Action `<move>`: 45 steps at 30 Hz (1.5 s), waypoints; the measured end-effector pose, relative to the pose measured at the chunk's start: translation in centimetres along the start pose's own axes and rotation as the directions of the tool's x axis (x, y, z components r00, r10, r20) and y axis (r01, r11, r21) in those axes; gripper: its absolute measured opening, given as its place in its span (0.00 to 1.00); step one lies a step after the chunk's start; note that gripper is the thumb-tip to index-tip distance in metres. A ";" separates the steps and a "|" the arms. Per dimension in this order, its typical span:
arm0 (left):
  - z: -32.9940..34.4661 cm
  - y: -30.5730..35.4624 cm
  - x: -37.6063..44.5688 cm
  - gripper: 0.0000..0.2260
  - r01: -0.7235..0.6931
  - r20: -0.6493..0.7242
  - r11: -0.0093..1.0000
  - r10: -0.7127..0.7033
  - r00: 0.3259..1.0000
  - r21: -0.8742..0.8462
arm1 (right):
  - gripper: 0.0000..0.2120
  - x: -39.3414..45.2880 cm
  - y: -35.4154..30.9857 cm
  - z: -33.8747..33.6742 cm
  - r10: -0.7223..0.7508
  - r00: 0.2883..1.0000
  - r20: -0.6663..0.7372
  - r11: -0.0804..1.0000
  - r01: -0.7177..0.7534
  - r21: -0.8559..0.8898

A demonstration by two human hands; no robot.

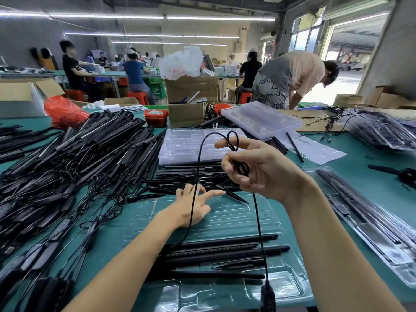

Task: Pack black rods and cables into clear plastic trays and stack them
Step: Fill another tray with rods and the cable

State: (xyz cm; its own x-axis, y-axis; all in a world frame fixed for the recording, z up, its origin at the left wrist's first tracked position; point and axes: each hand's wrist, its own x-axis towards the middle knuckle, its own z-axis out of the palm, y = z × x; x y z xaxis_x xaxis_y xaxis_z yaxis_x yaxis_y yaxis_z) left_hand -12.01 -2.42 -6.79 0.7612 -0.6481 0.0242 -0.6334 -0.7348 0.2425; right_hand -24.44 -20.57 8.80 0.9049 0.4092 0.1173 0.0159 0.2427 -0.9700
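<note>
A clear plastic tray (pixel 225 217) lies on the green table in front of me, with several black rods (pixel 220 251) in its near slots. My right hand (pixel 263 170) is raised above the tray and grips a thin black cable (pixel 198 167), looped over its forefinger. One end of the cable hangs down to a black plug (pixel 267 296) at the near edge. My left hand (pixel 193 206) is low over the tray with fingers spread, and the cable runs between them. Loose black spikes (pixel 191 179) lie just beyond the tray.
A big heap of black rods and cables (pixel 67 165) fills the left of the table. Stacked empty clear trays (pixel 193 145) sit behind the spikes and more (pixel 258 118) lie at the back. Filled trays (pixel 373 224) lie at right. Cardboard boxes (pixel 186 113) and people stand beyond.
</note>
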 end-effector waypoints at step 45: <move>-9.3 9.2 -11.8 0.08 -0.023 0.231 0.923 0.120 0.965 -0.384 | 0.11 1.0 -1.8 5.9 0.102 0.990 -0.102 0.829 -0.027 0.558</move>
State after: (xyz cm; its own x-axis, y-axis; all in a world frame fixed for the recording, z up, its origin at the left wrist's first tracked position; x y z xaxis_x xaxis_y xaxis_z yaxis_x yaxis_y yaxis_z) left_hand -25.51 0.32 4.19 0.6263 -0.7605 -0.1717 -0.5490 -0.5865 0.5955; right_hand -26.06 -15.36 11.90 0.9405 0.3396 -0.0043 -0.2491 0.6812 -0.6885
